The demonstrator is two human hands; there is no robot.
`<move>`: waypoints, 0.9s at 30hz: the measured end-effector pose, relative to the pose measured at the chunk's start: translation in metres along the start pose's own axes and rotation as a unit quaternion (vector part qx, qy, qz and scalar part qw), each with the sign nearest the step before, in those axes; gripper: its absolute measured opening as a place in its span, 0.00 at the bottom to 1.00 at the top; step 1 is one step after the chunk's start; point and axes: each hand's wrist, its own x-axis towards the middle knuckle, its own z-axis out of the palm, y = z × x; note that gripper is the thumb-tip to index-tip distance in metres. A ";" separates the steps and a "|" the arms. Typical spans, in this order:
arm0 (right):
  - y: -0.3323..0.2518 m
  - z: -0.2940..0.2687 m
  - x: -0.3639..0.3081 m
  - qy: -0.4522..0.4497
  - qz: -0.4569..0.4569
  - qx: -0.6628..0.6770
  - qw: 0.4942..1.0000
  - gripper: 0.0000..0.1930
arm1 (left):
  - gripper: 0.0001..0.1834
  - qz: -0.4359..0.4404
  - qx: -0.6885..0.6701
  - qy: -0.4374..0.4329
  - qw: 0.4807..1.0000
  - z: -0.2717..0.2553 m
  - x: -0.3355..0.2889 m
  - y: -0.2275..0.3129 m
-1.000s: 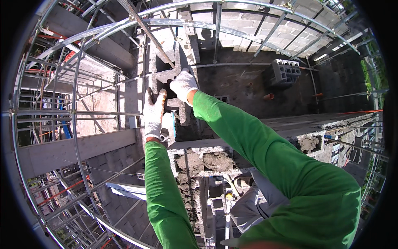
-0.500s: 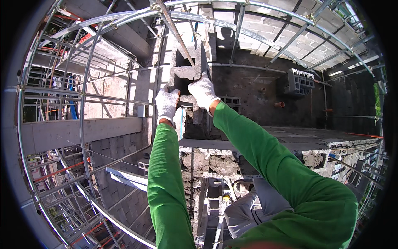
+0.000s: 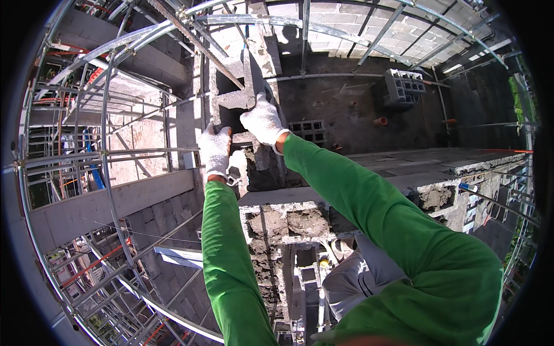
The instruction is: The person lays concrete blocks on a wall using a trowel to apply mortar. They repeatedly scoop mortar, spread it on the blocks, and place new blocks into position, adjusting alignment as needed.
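Observation:
Both my hands, in white knit gloves, grip a grey hollow concrete block (image 3: 235, 100) at the top of a narrow wall. On the block's left side near its close end is my left hand (image 3: 215, 149), fingers curled over the edge. My right hand (image 3: 263, 121) holds the opposite side, a little farther along. A rusty steel rebar (image 3: 199, 45) slants down into the block's far cavity. Just this side of the block, the wall top has rough, dark mortar-filled hollows (image 3: 262, 167). Whatever lies under the block is hidden.
Metal scaffold pipes (image 3: 107, 138) surround the wall on the left and far side. Down to the right, a stack of hollow blocks (image 3: 404, 89) and an orange pipe stub (image 3: 380, 121) stand on a dark floor. A rough, mortared wall top (image 3: 309, 224) crosses in front of me.
The view has shifted, so the wall and block appear slightly farther left. Both hands keep their grip on the block; I cannot tell whether it has moved on the wall.

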 end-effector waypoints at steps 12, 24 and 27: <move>-0.001 -0.010 -0.003 -0.048 0.045 0.030 0.997 0.53 | 0.25 0.080 0.040 0.055 0.994 0.006 0.002 -0.011; 0.028 -0.070 -0.049 -0.075 0.190 0.340 0.918 0.20 | 0.29 0.068 0.113 0.043 0.990 0.004 0.006 -0.012; 0.022 -0.069 -0.042 -0.104 0.125 0.332 0.929 0.20 | 0.29 0.099 0.118 0.069 0.986 0.002 0.002 -0.010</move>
